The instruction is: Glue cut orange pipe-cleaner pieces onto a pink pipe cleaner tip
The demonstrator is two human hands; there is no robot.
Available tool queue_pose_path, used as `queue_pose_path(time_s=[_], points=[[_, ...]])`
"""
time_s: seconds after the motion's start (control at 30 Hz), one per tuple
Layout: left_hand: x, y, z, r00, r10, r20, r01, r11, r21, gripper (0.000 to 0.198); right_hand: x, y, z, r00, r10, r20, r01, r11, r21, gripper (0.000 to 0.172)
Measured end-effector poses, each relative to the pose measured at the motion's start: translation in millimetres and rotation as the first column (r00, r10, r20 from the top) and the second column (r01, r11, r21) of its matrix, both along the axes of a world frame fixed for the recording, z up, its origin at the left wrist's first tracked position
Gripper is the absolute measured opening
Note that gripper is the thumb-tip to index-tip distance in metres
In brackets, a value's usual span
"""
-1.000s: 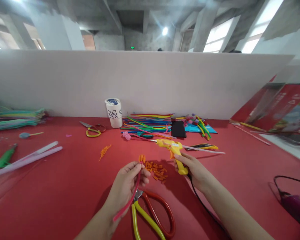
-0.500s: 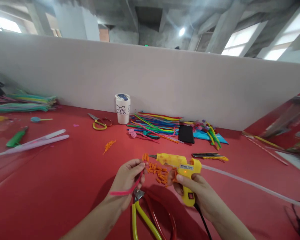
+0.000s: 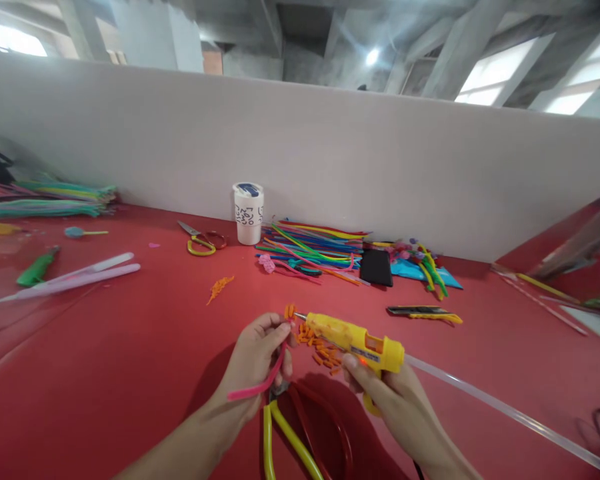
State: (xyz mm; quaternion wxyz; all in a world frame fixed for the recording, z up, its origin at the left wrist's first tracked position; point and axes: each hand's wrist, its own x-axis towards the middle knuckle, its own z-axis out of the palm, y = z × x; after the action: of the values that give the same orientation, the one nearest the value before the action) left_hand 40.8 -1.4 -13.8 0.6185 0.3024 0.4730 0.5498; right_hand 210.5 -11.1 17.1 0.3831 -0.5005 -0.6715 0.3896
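My left hand (image 3: 260, 357) pinches a pink pipe cleaner (image 3: 255, 390), whose loose end hangs toward my wrist. At its upper end, above my fingertips, sit a few short orange pieces (image 3: 290, 311). My right hand (image 3: 387, 390) is wrapped round the handle of a yellow glue gun (image 3: 337, 330). The metal nozzle points left and reaches the orange pieces; whether it touches them I cannot tell. From the gun's back runs a long clear glue stick (image 3: 500, 403). Several cut orange pieces (image 3: 323, 350) lie on the table between my hands. Pliers (image 3: 293, 430) with yellow and red handles rest below my left hand.
Behind are scissors (image 3: 200, 245), a white cup (image 3: 249, 217), a bundle of coloured pipe cleaners (image 3: 310, 247) and a black phone (image 3: 377, 268). A utility knife (image 3: 423, 313) lies to the right. An orange twisted strand (image 3: 220, 289) and a green-handled tool (image 3: 37, 268) are to the left.
My right hand has tilted the glue gun and brought its nozzle left, up to the orange pieces. My left hand keeps its pinch on the pink pipe cleaner in nearly the same place.
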Motion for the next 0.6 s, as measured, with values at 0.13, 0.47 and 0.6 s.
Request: queue_pose_path(time_s=[0.13,0.47,0.6], points=[[-0.3,-1.4,-0.9,1.0,-0.011,0.005,0.011,1.0,0.008,0.015,-0.9,0.6,0.0,1.0,-0.006,0.002,0.006,1.0,0.014,0.034],[0.5,-3.6,2.3,1.0,-0.011,0.016,0.011,1.0,-0.007,0.014,2.9,0.4,-6.2,0.997,-0.017,0.073,0.013,0.999,0.051,0.037],[0.5,-2.2,1.5,0.999,-0.018,0.027,0.018,1.0,0.002,0.016,1.7,0.8,-5.0,0.997,-0.012,0.079,0.005,0.997,0.081,0.037]])
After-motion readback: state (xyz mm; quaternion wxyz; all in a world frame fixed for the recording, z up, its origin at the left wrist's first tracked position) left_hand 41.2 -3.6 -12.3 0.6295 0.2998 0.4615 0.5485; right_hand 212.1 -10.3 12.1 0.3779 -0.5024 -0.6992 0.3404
